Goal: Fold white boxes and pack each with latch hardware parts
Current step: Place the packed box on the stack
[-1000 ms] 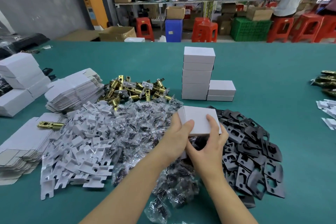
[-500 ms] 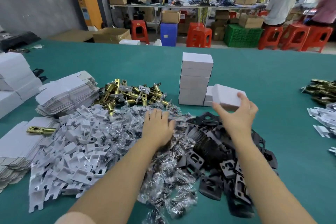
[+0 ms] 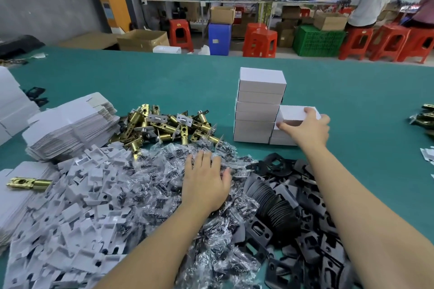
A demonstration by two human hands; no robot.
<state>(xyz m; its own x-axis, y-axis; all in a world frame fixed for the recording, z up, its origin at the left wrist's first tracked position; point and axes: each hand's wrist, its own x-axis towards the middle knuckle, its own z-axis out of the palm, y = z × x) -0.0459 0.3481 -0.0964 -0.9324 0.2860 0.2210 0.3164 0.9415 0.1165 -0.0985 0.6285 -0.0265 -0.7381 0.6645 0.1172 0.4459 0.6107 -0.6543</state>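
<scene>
My right hand (image 3: 308,128) grips a closed white box (image 3: 292,113) and holds it on the short stack next to the tall stack of white boxes (image 3: 258,105). With its fingers spread, my left hand (image 3: 204,183) lies flat on the heap of clear plastic screw bags (image 3: 164,185). Brass latch bolts (image 3: 164,124) are piled behind the bags. Black strike plates (image 3: 293,213) lie under my right forearm. White cardboard inserts (image 3: 77,206) cover the near left, and flat unfolded boxes (image 3: 70,124) are stacked behind them.
The green table (image 3: 164,77) stretches far ahead. More white boxes (image 3: 11,105) stand at the left edge, and a single brass latch (image 3: 28,183) lies on flat cartons. Latches and white parts (image 3: 425,119) sit at the right edge. Red stools (image 3: 260,41) and people are beyond the table.
My right hand carried the closed box from in front of me out to the short stack and set it on top. My left hand let go of it and dropped onto the screw bags.
</scene>
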